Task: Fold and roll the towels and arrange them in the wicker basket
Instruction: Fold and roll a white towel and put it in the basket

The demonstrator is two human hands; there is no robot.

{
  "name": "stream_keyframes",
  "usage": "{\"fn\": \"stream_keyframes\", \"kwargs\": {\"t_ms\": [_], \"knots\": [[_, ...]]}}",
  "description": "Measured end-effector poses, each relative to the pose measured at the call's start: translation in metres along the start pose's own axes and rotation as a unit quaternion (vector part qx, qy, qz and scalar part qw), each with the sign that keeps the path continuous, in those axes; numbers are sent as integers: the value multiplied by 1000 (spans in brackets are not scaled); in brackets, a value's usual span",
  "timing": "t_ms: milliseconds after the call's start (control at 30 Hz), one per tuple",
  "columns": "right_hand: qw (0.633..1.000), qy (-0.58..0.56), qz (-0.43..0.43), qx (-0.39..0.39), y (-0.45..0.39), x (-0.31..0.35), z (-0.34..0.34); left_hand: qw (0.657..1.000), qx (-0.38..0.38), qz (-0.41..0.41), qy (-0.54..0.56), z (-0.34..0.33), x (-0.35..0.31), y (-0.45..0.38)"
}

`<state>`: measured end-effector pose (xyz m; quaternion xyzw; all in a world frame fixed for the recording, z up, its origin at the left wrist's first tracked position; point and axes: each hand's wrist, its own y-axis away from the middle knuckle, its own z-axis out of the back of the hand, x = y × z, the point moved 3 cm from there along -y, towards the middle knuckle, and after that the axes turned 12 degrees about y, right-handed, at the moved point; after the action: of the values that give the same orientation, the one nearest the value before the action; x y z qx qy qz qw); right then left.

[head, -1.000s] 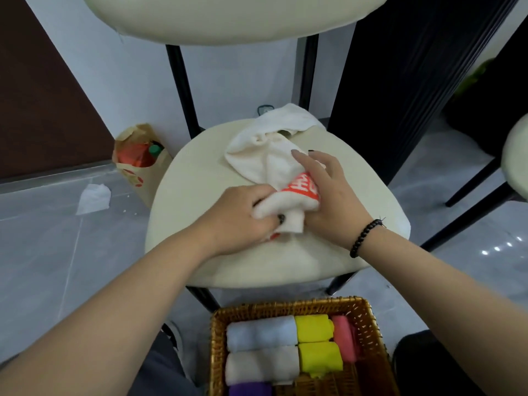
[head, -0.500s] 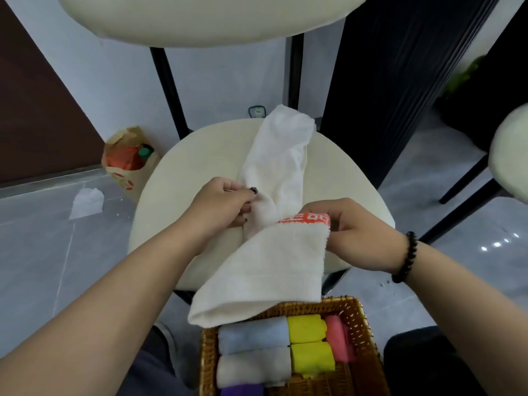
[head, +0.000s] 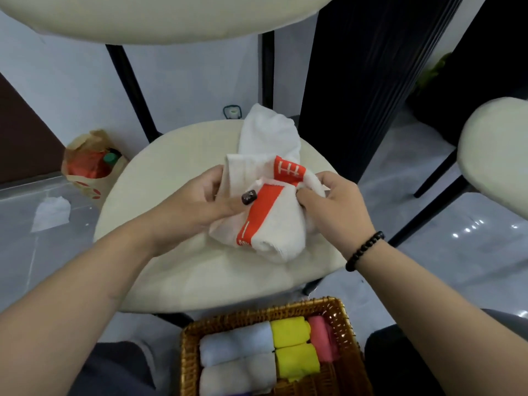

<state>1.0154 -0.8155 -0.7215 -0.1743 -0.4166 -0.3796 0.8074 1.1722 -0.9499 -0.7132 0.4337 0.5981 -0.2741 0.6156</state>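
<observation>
While both hands work the white towel (head: 274,221) over the middle of the round cream stool seat (head: 160,178), the roll looks loose rather than tight. The left hand (head: 197,201) pinches the towel's left side between thumb and curled fingers, the dark-painted thumbnail lying against the orange band. The right hand (head: 334,204) has its fingers curled into the cloth at the right side, gripping a bunched fold. The far end of the towel trails unrolled toward the seat's back edge, and the near rolled end points toward the front edge.

The main risk, judged from how things lie, is that the roll comes out skewed: the orange band runs at a slant, so the layers seem to be winding unevenly, and a cone-shaped roll would not sit level beside the others. A second risk is slack: the bunched fold under the right hand could be trapped inside and leave a lump. If either hand lets go before the tail is wound in, the soft cloth will likely spring open.

The wicker basket (head: 343,318) sits below the seat's front edge, already holding a pale blue roll (head: 234,344), a white roll (head: 237,375), two yellow rolls (head: 291,330) and a pink roll (head: 323,338). Free room shows only along its right side, so a bulky roll may crowd or disturb the packed ones.
</observation>
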Motion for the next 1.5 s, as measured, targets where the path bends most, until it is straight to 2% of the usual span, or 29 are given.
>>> {"fn": "stream_keyframes", "kwargs": {"t_ms": [200, 300, 367, 467, 533, 633, 733, 800, 900, 967, 1033, 1100, 1167, 1233, 1333, 1500], "knots": [[991, 45, 118, 41, 10, 6, 1, 984, -172, -42, 5, 2, -7, 3], [971, 153, 168, 69, 13, 9, 4, 977, -206, -25, 57, 10, -11, 10], [945, 247, 202, 77, 13, 11, 4, 974, -212, -9, 81, 12, -12, 16], [885, 380, 266, 39, 12, 10, -2, 970, -214, -4, 115, 17, -12, 25], [855, 418, 307, -7, 14, 9, -7, 968, -216, -9, 125, 22, -11, 33], [841, 398, 359, -73, 17, 7, -5, 962, -227, -28, 149, 31, -10, 41], [848, 348, 379, -125, 18, 8, 4, 962, -225, -46, 148, 40, -11, 49], [866, 300, 382, -122, 17, 8, 9, 966, -218, -57, 128, 46, -12, 53], [895, 249, 362, -78, 16, 9, 11, 983, -160, -58, 76, 46, -13, 59], [912, 216, 342, -59, 17, 9, 8, 987, -145, -73, -12, 43, -13, 62], [922, 203, 327, -42, 20, 10, 4, 975, -151, -81, -143, 38, -12, 64], [912, 239, 332, -40, 25, 12, 0, 958, -155, -88, -224, 33, -6, 63], [871, 322, 368, -45, 31, 17, -4, 948, -163, -87, -257, 30, -1, 61], [834, 401, 380, -12, 35, 18, -11, 930, -197, -84, -298, 30, 2, 60], [829, 422, 366, 18, 32, 11, -14, 903, -254, -85, -337, 41, 4, 57], [840, 367, 378, -132, 17, 1, 5, 873, -315, -20, -372, 65, 5, 51]]}}
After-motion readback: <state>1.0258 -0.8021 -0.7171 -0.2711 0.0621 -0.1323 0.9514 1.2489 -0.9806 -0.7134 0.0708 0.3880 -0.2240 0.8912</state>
